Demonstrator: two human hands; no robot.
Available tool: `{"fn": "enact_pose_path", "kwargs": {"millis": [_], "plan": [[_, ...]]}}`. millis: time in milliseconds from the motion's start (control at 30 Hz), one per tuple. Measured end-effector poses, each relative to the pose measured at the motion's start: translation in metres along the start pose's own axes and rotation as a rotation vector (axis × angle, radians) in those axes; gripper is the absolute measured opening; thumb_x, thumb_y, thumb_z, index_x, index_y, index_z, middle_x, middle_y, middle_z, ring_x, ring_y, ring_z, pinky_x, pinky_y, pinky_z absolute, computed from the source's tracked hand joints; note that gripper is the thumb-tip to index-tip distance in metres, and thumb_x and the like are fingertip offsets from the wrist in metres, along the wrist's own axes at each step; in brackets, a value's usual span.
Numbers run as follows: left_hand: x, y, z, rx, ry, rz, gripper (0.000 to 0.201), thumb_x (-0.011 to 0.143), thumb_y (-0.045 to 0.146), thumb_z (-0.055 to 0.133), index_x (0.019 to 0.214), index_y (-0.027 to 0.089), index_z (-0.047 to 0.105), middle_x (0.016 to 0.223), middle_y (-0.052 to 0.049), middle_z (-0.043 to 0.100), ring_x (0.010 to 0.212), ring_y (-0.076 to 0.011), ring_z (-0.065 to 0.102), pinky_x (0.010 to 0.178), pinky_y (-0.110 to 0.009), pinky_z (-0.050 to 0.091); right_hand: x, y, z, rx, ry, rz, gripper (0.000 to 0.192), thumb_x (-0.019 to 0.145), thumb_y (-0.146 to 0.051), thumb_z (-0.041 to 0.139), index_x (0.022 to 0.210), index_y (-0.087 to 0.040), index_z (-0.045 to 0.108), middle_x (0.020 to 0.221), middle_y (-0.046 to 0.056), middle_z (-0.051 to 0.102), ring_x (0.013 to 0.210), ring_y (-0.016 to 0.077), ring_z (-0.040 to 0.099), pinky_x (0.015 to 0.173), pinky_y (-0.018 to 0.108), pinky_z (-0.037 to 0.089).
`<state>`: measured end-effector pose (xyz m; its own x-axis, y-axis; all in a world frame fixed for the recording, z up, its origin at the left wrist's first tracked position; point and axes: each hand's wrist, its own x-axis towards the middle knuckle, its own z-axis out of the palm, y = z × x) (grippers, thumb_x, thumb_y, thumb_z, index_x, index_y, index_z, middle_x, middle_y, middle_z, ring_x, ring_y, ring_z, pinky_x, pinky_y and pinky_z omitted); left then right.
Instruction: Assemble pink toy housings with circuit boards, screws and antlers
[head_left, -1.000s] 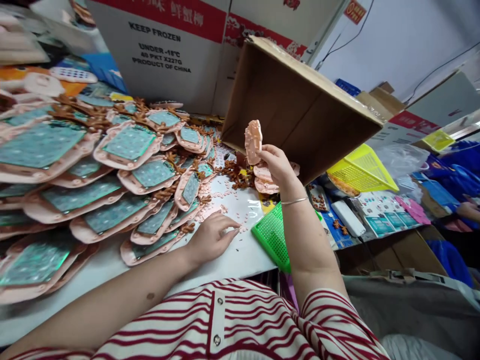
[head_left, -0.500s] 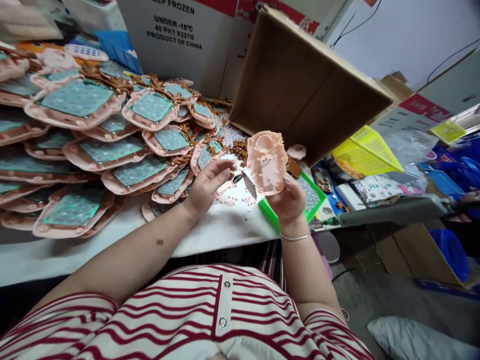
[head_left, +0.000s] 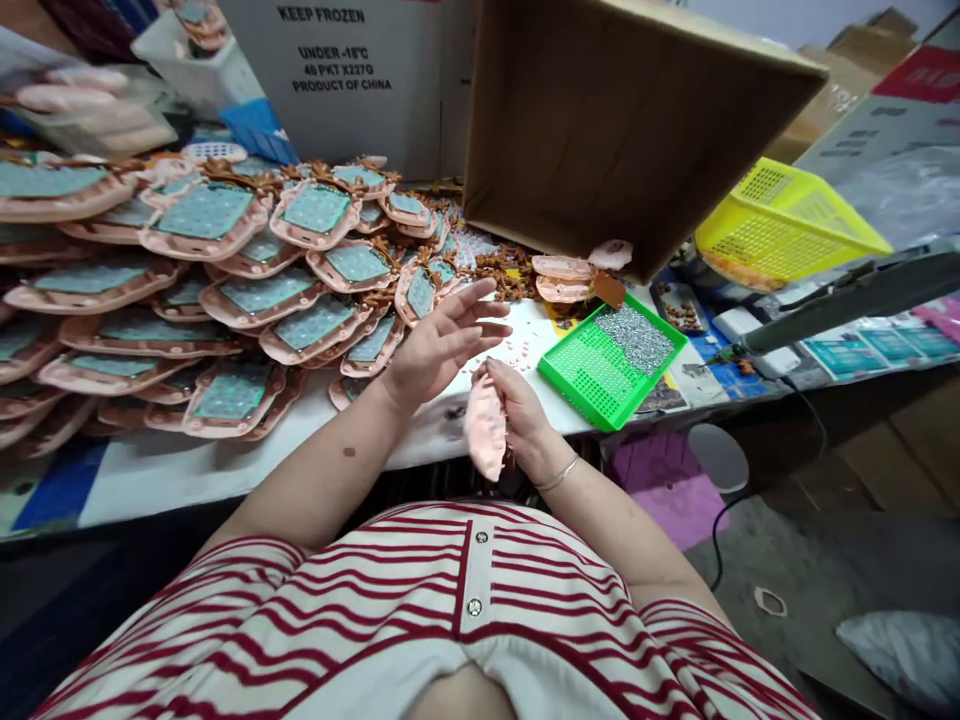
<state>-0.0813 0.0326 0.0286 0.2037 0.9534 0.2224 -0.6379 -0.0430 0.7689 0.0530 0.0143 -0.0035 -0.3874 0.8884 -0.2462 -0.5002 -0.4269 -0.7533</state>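
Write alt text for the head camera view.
The right hand holds a pink plastic shell at the table edge; the left hand hovers open above it, beside stacked pink shells and a green tray.

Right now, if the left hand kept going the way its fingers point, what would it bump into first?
Probably the green tray. The left hand is open, fingers pointing rightward over the white table with its small pink bits. Depth is hard to judge.

White table (head_left: 187,475) under pink shells (head_left: 225,400)
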Motion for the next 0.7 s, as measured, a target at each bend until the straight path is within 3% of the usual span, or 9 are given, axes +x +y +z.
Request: {"fn": "enact_pose_path", "kwargs": {"millis": [167,233,300,367,400,467,533,633,700], "plan": [[0.0,-0.012,0.007,0.072,0.228,0.041,0.045,0.079,0.052,0.077,0.113,0.024,0.066,0.104,-0.004,0.074,0.091,-0.0163,0.072,0.086,-0.03,0.056,0.008,-0.003,0.01,0.138,0.065,-0.073,0.016,0.083,-0.033,0.074,0.081,-0.021,0.064,0.071,-0.005,0.069,0.064,0.0099,0.062,0.066,0.022,0.052],[-0.003,-0.015,0.002,0.144,0.142,0.123,0.059,0.077,0.064,0.073,0.12,0.025,0.065,0.116,-0.008,0.072,0.106,-0.0209,0.07,0.097,-0.035,0.053,0.011,-0.012,0.012,0.212,0.091,-0.088,0.014,0.085,-0.031,0.072,0.081,-0.021,0.063,0.072,-0.006,0.07,0.064,0.0089,0.063,0.067,0.021,0.052],[-0.007,-0.019,-0.005,0.269,-0.07,0.229,0.084,0.065,0.071,0.079,0.135,0.029,0.059,0.134,-0.011,0.065,0.126,-0.0271,0.061,0.11,-0.041,0.046,0.012,-0.019,0.011,0.293,0.112,-0.085,0.013,0.087,-0.029,0.069,0.08,-0.02,0.063,0.071,-0.006,0.07,0.063,0.0085,0.063,0.067,0.021,0.053],[-0.011,-0.027,-0.011,0.435,-0.238,0.333,0.11,0.053,0.066,0.088,0.149,0.036,0.044,0.15,-0.011,0.053,0.139,-0.0311,0.05,0.116,-0.044,0.041,0.013,-0.023,0.011,0.345,0.117,-0.084,0.011,0.088,-0.027,0.068,0.081,-0.02,0.064,0.071,-0.006,0.07,0.063,0.0087,0.063,0.068,0.021,0.053],[-0.013,-0.034,-0.012,0.52,-0.267,0.393,0.118,0.052,0.062,0.091,0.154,0.038,0.036,0.155,-0.012,0.047,0.143,-0.0318,0.047,0.117,-0.046,0.04,0.013,-0.023,0.011,0.353,0.111,-0.088,0.009,0.089,-0.026,0.067,0.082,-0.02,0.064,0.073,-0.006,0.071,0.065,0.0088,0.064,0.07,0.021,0.054],[-0.018,-0.046,-0.011,0.67,-0.242,0.541,0.123,0.056,0.056,0.092,0.158,0.04,0.025,0.158,-0.013,0.041,0.145,-0.0321,0.044,0.118,-0.047,0.04,0.013,-0.022,0.012,0.359,0.093,-0.091,0.007,0.09,-0.024,0.065,0.083,-0.02,0.064,0.075,-0.006,0.072,0.068,0.0087,0.065,0.074,0.021,0.054],[-0.023,-0.054,-0.003,0.781,-0.178,0.632,0.123,0.059,0.053,0.091,0.158,0.036,0.022,0.153,-0.015,0.044,0.141,-0.0312,0.047,0.117,-0.048,0.04,0.012,-0.02,0.012,0.361,0.081,-0.086,0.009,0.09,-0.022,0.064,0.082,-0.02,0.064,0.075,-0.006,0.072,0.069,0.008,0.065,0.075,0.02,0.053],[-0.028,-0.044,0.017,0.854,-0.081,0.572,0.117,0.061,0.056,0.089,0.155,0.028,0.026,0.139,-0.015,0.054,0.128,-0.0289,0.057,0.11,-0.046,0.047,0.008,-0.02,0.011,0.347,0.007,-0.064,0.021,0.095,-0.036,0.059,0.085,-0.02,0.066,0.074,-0.004,0.072,0.07,0.0094,0.066,0.074,0.021,0.053],[-0.028,-0.025,0.032,0.812,-0.018,0.5,0.112,0.06,0.059,0.088,0.151,0.027,0.032,0.132,-0.014,0.057,0.121,-0.0286,0.06,0.104,-0.043,0.05,0.001,-0.02,0.007,0.291,-0.135,0.013,0.042,0.1,-0.054,0.044,0.092,-0.02,0.068,0.074,-0.001,0.073,0.068,0.0121,0.066,0.07,0.024,0.055]]}}
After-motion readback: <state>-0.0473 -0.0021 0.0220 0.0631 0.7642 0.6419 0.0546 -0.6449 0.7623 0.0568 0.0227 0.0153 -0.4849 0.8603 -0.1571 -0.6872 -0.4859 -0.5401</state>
